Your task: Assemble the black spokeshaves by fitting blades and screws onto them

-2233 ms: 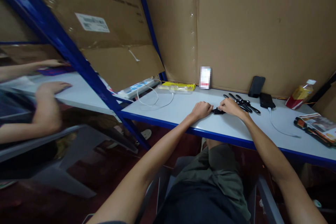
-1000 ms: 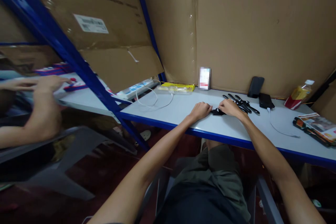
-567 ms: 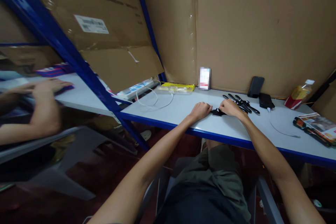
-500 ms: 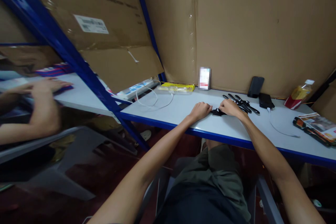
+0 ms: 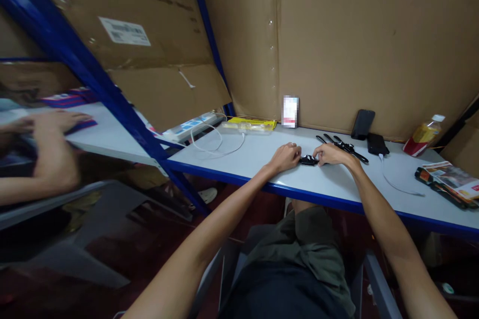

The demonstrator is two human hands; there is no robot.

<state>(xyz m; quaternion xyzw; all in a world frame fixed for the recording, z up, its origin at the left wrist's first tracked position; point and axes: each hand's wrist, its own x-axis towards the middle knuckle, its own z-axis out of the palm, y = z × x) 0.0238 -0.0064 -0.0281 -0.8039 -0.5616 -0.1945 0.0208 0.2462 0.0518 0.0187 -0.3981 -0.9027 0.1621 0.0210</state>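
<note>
A black spokeshave lies low over the white tabletop, with its dark middle body showing between my hands. My left hand is closed around its left end. At the other end, the fingers of my right hand pinch the right handle, which is mostly hidden by them. Just behind my right hand, several more black spokeshaves rest in a loose pile, partly covered by that hand.
A lit phone and a dark phone lean on the cardboard at the back. Rightward are a black power bank, a bottle and packaged goods. A white cable lies left. Another person's arm rests farther left.
My right hand has shifted slightly right along the spokeshave, so more of its middle body shows. My left hand stays at the left end. The view has turned slightly.
</note>
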